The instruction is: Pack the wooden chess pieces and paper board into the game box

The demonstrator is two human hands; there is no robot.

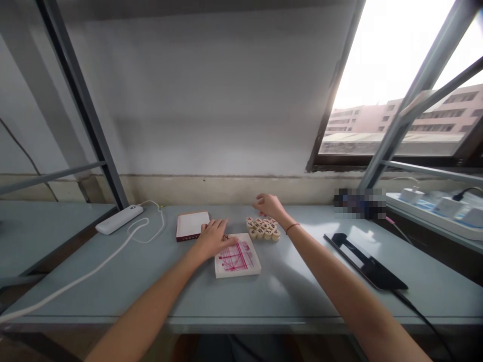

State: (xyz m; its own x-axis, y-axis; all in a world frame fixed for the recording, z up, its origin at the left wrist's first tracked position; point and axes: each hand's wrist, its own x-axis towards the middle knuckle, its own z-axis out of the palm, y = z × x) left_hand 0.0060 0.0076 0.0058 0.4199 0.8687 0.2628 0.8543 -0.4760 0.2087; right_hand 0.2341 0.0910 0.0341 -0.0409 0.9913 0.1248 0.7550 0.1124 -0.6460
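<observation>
Xiangqi pieces, several round pale discs with dark and red characters, stand grouped in rows on the desk. In front of them lies a flat white box with a magenta board pattern on top. My left hand rests palm down with fingers spread, its thumb over the box's upper edge. Left of it sits a white-topped box part with dark red sides, close to my fingertips. My right hand is just behind the pieces, fingers bent and apart, with nothing visible in them.
A white power strip with a cable lies at the left, its cord running to the front edge. At the right are a dark tablet with a cable, a blurred dark object and another power strip with plugs. Metal posts flank the desk.
</observation>
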